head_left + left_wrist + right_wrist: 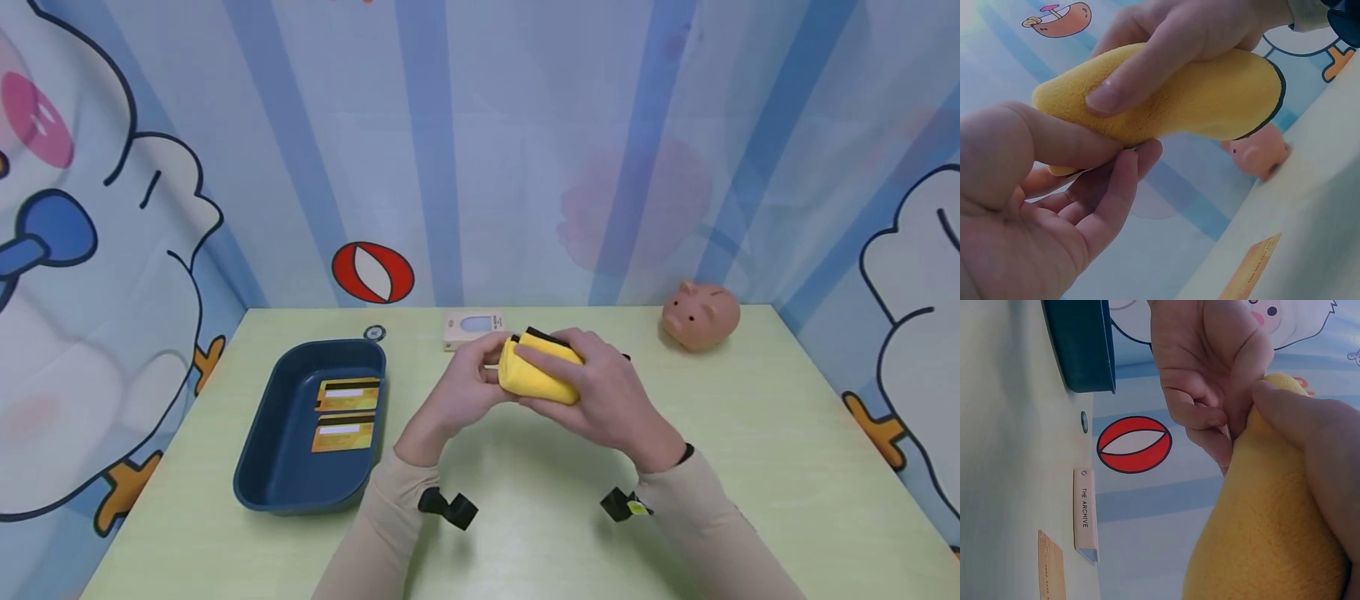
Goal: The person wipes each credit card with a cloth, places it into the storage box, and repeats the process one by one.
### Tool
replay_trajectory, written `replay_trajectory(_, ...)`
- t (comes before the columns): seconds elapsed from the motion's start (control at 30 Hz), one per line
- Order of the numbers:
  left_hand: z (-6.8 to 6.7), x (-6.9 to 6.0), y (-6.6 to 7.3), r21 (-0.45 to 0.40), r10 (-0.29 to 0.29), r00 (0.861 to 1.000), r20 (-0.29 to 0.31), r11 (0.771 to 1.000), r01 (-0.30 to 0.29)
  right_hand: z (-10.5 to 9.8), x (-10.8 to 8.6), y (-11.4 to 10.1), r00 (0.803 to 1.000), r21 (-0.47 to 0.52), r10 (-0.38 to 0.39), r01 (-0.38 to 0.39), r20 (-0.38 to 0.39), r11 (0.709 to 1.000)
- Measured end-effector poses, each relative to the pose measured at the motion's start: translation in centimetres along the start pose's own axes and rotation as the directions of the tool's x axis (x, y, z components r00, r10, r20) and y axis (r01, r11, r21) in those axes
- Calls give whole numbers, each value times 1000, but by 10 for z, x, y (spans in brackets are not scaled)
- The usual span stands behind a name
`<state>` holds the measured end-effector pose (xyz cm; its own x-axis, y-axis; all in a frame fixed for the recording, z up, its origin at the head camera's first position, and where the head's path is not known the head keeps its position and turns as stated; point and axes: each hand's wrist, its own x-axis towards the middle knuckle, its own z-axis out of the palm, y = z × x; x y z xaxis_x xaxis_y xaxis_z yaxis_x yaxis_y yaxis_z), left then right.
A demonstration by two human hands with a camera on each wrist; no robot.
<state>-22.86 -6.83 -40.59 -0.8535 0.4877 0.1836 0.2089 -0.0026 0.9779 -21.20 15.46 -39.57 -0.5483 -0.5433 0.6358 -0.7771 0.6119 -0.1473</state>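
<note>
A fuzzy yellow cloth point(536, 379) with black edging is held up over the middle of the table, folded or rolled into a soft bundle. The left hand point(468, 385) pinches its left end between thumb and fingers, plainer in the left wrist view, where the cloth point(1210, 94) droops to the right. From the other side, the right hand point(611, 396) grips the bundle, thumb pressed along its fuzzy face. In the right wrist view the yellow cloth point(1266, 525) fills the lower right. Whether anything lies inside its folds is hidden.
On the left stands a dark blue tray point(273, 450) with two yellow cards point(345, 432) inside. Behind it lie a small round disc point(374, 332) and a pale box point(453, 333). A pink piggy bank point(701, 317) sits back right. The wrist views show an orange card point(1052, 565) on the table.
</note>
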Motion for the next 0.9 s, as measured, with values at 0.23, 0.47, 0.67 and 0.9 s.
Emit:
replay_trajectory(0.23,2,0,4,-8,-6,1000,-12,1000,6,-3,0,1,1000,-36,6,-6,17,999)
replay_trajectory(0.47,3,1,7,-42,-9,999,-38,999,7,-11,1,5,999,-74,10,-8,31,997)
replay_trajectory(0.67,2,2,9,-29,13,998,-63,999,-15,-17,2,10,1000,-82,14,-12,16,997)
replay_trajectory(0.9,-2,-1,10,-32,9,996,-91,999,-12,-18,0,14,1000,-90,11,-10,15,996)
